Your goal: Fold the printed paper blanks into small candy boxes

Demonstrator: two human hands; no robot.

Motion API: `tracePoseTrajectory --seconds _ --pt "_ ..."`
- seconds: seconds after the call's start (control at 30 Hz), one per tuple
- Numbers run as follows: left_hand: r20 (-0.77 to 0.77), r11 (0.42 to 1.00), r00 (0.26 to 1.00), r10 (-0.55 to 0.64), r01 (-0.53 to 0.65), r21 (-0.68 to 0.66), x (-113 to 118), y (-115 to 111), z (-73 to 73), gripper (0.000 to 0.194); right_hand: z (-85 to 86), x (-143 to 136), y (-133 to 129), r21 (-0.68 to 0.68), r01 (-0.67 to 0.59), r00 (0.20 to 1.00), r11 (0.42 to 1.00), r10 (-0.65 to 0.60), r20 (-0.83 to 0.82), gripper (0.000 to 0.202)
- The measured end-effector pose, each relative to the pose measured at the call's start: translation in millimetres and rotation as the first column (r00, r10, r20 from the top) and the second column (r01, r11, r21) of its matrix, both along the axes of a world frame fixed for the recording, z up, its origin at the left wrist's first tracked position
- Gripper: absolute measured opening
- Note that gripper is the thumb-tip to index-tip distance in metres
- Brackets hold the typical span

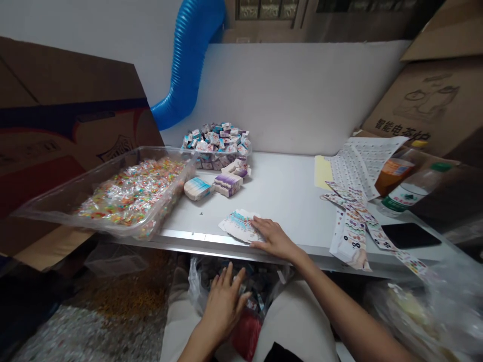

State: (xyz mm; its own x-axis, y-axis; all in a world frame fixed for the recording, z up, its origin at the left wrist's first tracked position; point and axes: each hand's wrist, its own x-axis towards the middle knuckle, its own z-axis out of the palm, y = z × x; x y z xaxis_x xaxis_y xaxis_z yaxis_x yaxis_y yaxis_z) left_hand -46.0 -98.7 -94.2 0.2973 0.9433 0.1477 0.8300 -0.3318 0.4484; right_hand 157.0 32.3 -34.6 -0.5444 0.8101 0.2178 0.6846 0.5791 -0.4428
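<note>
My right hand (274,238) rests at the front edge of the white table, its fingers stretched out against a fanned pile of flat printed paper pieces (239,225). Below the table edge, my left hand (225,296) holds nothing and has its fingers spread. It hovers over a clear plastic bag (195,286) in my lap, whose small contents I cannot make out. Beyond the paper pile lie a blue-and-white stack of flat paper pieces (198,188) and a purple-and-white stack (228,184). Behind them, a clear tub (247,157) is heaped with small printed boxes.
A clear plastic tray (49,213) of colourful wrapped bits overhangs the table's left front edge. On the right are printed strips (349,236), a black phone (410,235) and a green-capped bottle (409,193). Cardboard boxes (71,105) and a blue hose (186,65) stand behind.
</note>
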Motion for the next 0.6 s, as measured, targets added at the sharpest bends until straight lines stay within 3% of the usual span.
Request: tracePoseTrajectory --seconds 0.1,0.23,0.33,0.4,0.47,0.6 --pt "-0.034 1.000 0.999 -0.029 0.029 -0.010 0.4 -0.5 0.3 0.047 3.2 5.0 12.2 -0.044 -0.095 0.995 0.995 0.095 0.011 0.049" --pt "0.019 0.998 0.998 -0.051 0.051 0.037 4.1 6.1 8.7 0.035 11.6 8.7 12.8 -0.045 -0.171 0.985 0.984 0.171 0.013 0.029" --pt "0.102 0.970 0.994 -0.032 0.006 0.244 10.3 16.5 20.5 0.033 20.9 4.2 0.4 0.083 -0.078 0.994 0.993 0.084 -0.066 0.025" --pt "0.175 0.903 0.984 0.026 -0.099 0.418 16.0 25.1 32.7 0.046 29.1 -3.7 -16.7 0.137 0.083 0.969 0.987 -0.048 -0.241 0.026" --pt "0.220 0.847 0.972 0.086 -0.187 0.497 21.2 33.8 46.5 0.069 37.5 -13.5 -37.4 0.028 0.186 0.891 0.982 -0.157 -0.426 0.025" --pt "0.177 0.868 0.984 0.011 -0.097 0.487 23.9 44.1 62.6 0.066 45.3 -25.3 -63.9 -0.342 0.042 0.785 0.939 -0.243 -0.570 0.022"
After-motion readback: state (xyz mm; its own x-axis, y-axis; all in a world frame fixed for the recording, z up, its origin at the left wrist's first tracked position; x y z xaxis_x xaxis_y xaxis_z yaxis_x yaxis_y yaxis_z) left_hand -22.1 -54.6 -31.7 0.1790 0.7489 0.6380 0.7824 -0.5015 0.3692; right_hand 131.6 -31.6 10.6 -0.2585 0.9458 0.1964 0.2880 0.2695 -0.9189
